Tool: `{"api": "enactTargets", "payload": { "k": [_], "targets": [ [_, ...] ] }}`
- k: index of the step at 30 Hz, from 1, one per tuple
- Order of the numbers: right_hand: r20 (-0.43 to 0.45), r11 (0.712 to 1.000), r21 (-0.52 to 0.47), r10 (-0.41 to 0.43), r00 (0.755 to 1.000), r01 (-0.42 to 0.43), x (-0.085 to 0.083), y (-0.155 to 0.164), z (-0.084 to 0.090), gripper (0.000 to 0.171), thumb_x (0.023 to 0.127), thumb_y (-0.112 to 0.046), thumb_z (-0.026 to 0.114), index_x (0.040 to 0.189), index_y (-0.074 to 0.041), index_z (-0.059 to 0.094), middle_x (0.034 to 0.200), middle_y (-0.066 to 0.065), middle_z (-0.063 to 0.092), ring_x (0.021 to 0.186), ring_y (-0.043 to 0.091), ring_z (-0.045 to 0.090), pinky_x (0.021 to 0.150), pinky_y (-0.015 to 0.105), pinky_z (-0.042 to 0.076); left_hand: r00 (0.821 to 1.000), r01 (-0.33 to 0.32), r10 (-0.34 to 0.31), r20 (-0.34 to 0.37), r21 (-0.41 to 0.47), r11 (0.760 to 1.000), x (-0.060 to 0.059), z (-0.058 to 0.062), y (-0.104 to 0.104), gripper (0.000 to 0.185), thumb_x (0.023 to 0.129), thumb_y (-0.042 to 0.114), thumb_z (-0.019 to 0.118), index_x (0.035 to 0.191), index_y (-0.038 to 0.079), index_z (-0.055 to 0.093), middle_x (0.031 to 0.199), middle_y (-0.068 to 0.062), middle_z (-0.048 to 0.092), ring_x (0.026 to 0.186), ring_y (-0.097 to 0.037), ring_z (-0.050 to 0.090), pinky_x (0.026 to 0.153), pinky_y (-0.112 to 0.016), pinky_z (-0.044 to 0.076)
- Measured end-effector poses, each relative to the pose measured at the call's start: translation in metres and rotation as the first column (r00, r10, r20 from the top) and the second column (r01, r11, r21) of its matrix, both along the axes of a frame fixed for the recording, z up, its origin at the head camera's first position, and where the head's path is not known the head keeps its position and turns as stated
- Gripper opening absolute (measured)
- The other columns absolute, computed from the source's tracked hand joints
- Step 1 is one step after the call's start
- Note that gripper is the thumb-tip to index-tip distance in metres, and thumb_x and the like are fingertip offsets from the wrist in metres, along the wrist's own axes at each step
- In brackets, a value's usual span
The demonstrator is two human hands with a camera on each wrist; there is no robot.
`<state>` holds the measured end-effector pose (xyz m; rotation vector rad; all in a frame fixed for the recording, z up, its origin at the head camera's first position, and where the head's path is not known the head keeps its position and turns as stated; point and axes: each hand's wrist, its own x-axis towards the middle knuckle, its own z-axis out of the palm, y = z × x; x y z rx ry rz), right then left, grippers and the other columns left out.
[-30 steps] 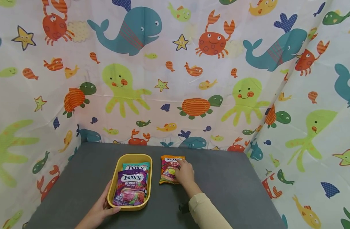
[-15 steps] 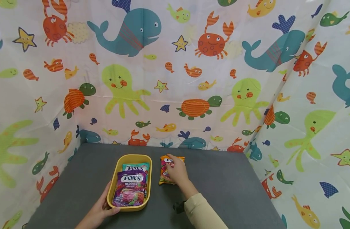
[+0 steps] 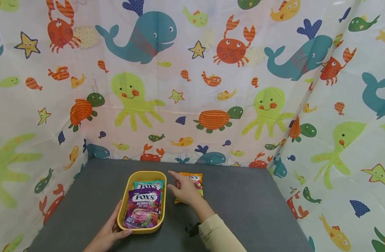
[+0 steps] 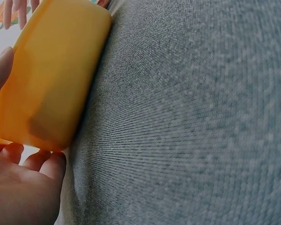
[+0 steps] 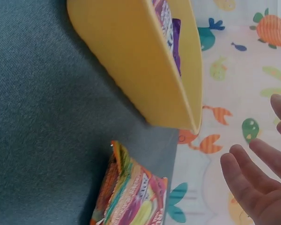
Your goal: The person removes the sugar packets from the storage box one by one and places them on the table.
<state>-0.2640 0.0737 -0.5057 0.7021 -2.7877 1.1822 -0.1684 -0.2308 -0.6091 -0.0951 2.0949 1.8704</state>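
Note:
A yellow oval tray (image 3: 122, 207) sits on the grey table (image 3: 242, 203). In it a purple Fox's Berries packet (image 3: 143, 209) lies over a teal Fox's packet (image 3: 149, 184). My left hand (image 3: 109, 231) grips the tray's near left corner, thumb on the rim and fingers (image 4: 35, 161) under the tray (image 4: 51, 79). An orange fruit candy packet (image 3: 196, 181) lies flat just right of the tray. My right hand (image 3: 182, 190) hovers over that packet's left part with its fingers (image 5: 246, 185) spread and straight, apart from the orange packet (image 5: 131, 197) and the tray (image 5: 136, 61).
Curtains printed with sea animals (image 3: 192, 87) wall in the table at the back and on both sides. Bare grey cloth (image 4: 201, 117) stretches right of the packet and in front of the tray.
My right hand has lifted off the orange packet and drifted left toward the tray, its fingers spreading. The packet stays on the table. The left hand and tray have not moved.

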Motion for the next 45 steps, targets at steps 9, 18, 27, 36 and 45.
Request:
{"api": "enactTargets", "payload": {
  "k": [9,18,27,36,45],
  "targets": [
    [0.051,0.997,-0.068,0.049,0.998,-0.045,0.007,-0.016,0.006,0.052,0.1,-0.031,0.065,0.149,-0.027,0.05,0.13,0.003,0.068,0.104,0.015,0.07,0.079,0.025,0.058,1.0,-0.007,0.007,0.024,0.01,1.0,0.003,0.001,0.0,0.119,0.09,0.026,0.079,0.161,0.025,-0.017,0.168,-0.023,-0.007,0.151,-0.048,0.014,0.115,-0.055,0.036],
    [0.136,0.996,-0.084,0.054,0.989,-0.043,0.014,-0.031,0.01,0.052,0.099,-0.03,0.066,0.149,-0.032,0.051,0.14,0.002,0.064,0.111,0.02,0.07,0.084,0.03,0.059,1.0,-0.004,0.004,0.018,0.013,1.0,0.001,0.0,0.001,0.119,0.09,0.024,0.079,0.161,0.025,-0.016,0.168,-0.023,-0.006,0.151,-0.048,0.015,0.115,-0.055,0.035],
    [0.205,0.998,-0.028,0.063,0.977,-0.059,0.017,-0.045,0.005,0.059,0.092,-0.032,0.076,0.146,-0.034,0.053,0.139,0.003,0.062,0.122,0.03,0.064,0.085,0.036,0.06,1.0,0.002,-0.002,0.01,0.005,1.0,-0.001,-0.002,-0.001,0.12,0.089,0.024,0.079,0.161,0.024,-0.017,0.168,-0.023,-0.007,0.152,-0.047,0.012,0.118,-0.058,0.029],
    [0.265,1.0,-0.008,0.024,0.964,-0.023,0.026,-0.056,0.001,0.063,0.091,-0.037,0.076,0.147,-0.039,0.05,0.141,0.003,0.061,0.125,0.029,0.061,0.089,0.042,0.059,1.0,-0.006,0.005,0.03,0.012,1.0,0.002,-0.006,-0.001,0.119,0.091,0.026,0.078,0.161,0.025,-0.018,0.168,-0.024,-0.006,0.151,-0.049,0.013,0.116,-0.058,0.032],
    [0.282,0.995,0.095,-0.053,0.958,0.027,0.03,-0.069,-0.007,0.068,0.091,-0.039,0.075,0.152,-0.034,0.046,0.147,0.005,0.055,0.135,0.033,0.051,0.099,0.053,0.053,1.0,-0.002,0.003,-0.008,0.056,0.998,0.001,-0.002,0.001,0.116,0.091,0.024,0.077,0.162,0.027,-0.014,0.169,-0.022,-0.003,0.15,-0.045,0.024,0.108,-0.044,0.047]
  ]
}}
